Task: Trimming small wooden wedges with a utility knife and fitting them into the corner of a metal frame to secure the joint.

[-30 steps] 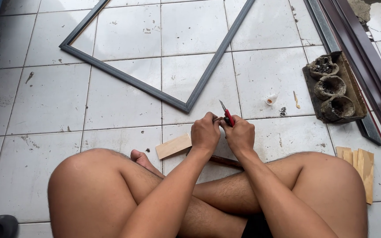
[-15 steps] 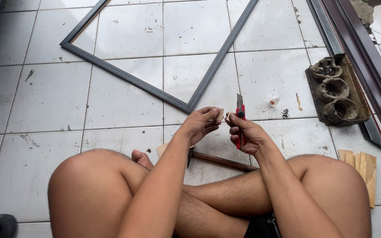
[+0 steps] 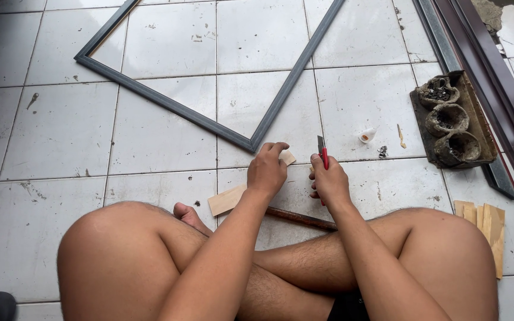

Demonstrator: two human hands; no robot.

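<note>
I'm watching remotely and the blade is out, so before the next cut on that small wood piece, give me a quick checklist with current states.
1. Left hand grips the small wood piece: ok, pinched at the fingertips.
2. Right hand grips the red utility knife: ok, blade points up and away from the body.
3. Blade apart from the left fingers: ok, a gap shows between them.
4. Blade sharpness and lock: cannot tell, too small.
5. Legs out of the cutting line: ok for now, both hands are over the tiled floor ahead of the crossed legs.
6. Spare wood within reach: ok, a flat wood strip lies beside the left forearm.
</note>
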